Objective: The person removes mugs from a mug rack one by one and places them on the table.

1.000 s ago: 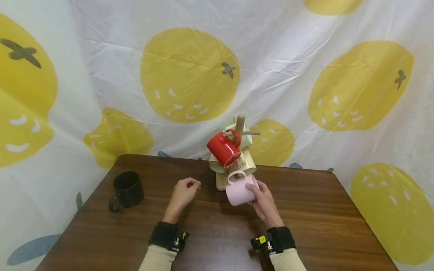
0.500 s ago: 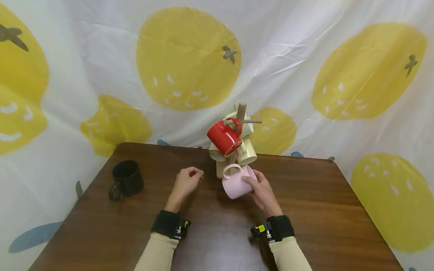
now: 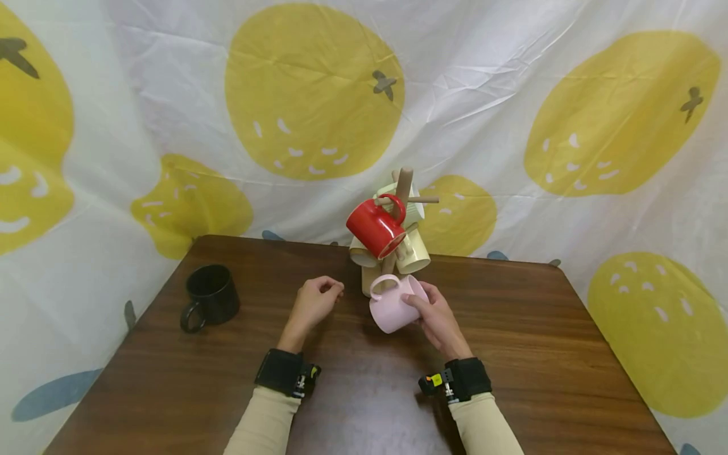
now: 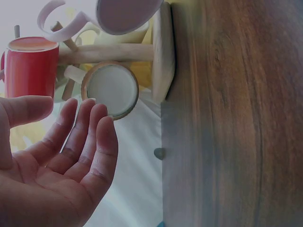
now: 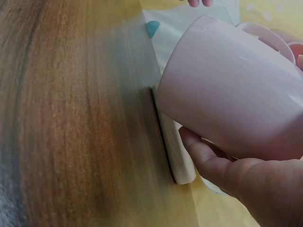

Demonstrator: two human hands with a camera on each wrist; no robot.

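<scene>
My right hand (image 3: 443,325) grips a pink mug (image 3: 391,311) by its side, thumb on the near wall. The mug is tilted, its handle up and toward the left, in front of a wooden mug tree (image 3: 403,182). From the right wrist, the pink mug (image 5: 227,90) hides most of the tree. My left hand (image 3: 313,304) hovers left of the tree's base with loosely curled fingers and holds nothing. In the left wrist view its fingers (image 4: 102,146) appear before a brown-rimmed mug (image 4: 112,90). A red mug (image 3: 371,225) hangs on an upper peg.
Cream (image 3: 416,254) and pale green (image 3: 417,212) mugs also hang on the tree. A bare peg (image 3: 425,200) points right at the top. One black mug (image 3: 213,294) stands at the left of the dark wooden table (image 3: 529,341). Behind hangs a lemon-print cloth (image 3: 455,114).
The pink mug and right hand have shifted slightly left, and a little nearer me relative to the tree. My left hand has barely moved. The head view has tilted downward.
</scene>
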